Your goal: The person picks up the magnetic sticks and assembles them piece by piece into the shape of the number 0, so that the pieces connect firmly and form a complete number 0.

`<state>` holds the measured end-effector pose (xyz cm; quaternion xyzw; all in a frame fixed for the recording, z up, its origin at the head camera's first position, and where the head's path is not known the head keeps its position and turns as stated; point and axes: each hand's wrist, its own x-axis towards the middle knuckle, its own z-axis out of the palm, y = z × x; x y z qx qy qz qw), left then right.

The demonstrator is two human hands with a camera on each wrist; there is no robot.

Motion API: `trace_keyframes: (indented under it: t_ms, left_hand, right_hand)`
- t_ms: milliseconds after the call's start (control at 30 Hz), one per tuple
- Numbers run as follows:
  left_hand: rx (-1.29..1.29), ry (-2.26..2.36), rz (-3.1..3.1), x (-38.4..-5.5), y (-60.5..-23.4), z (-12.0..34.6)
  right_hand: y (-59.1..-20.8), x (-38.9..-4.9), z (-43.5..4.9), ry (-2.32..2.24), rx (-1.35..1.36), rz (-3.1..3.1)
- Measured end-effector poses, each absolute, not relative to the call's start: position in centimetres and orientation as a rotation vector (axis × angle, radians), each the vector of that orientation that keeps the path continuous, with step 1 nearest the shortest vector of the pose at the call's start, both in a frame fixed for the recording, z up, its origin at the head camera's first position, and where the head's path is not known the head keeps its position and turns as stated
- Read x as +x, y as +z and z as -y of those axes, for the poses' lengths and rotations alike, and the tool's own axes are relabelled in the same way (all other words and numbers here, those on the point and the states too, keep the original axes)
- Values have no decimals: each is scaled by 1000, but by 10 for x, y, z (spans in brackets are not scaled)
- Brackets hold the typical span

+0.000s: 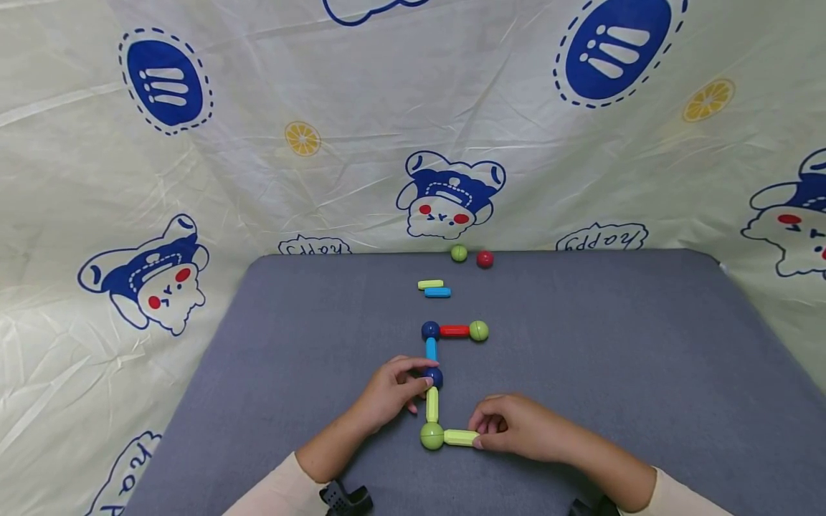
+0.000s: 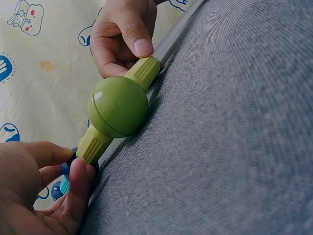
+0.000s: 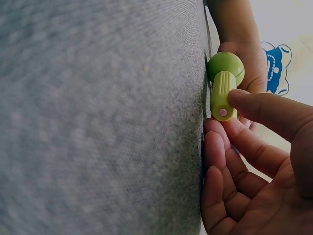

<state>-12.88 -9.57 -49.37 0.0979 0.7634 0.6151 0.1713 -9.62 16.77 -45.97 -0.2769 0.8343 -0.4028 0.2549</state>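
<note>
A chain of coloured balls and rods lies on the grey table. My left hand point(image 1: 387, 393) pinches the lower dark blue ball point(image 1: 434, 377) between thumb and fingers. Above that ball a blue rod point(image 1: 431, 349) runs to another dark blue ball point(image 1: 430, 330), from which a red rod point(image 1: 454, 331) leads right to a green ball point(image 1: 479, 330). Below, a yellow-green rod point(image 1: 432, 405) joins the large green ball point(image 2: 119, 106). My right hand point(image 1: 516, 426) pinches the free end of a second yellow-green rod point(image 3: 223, 95), whose other end meets that green ball.
Farther back lie a loose yellow rod point(image 1: 430, 284) and a loose blue rod point(image 1: 437, 292), side by side. A green ball point(image 1: 459, 253) and a red ball point(image 1: 485, 259) sit by the table's far edge. Behind hangs a printed pale cloth point(image 1: 361, 193).
</note>
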Motion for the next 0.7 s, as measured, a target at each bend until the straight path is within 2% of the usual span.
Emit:
trace_keyframes:
  t_ms: [400, 700]
  left_hand:
    - [302, 1728, -2211, -128, -490, 97]
    - [429, 1556, -2406, -124, -473, 101]
  right_hand:
    - [-459, -96, -167, -1110, -734, -2251]
    - [-461, -95, -168, -1131, -744, -2241]
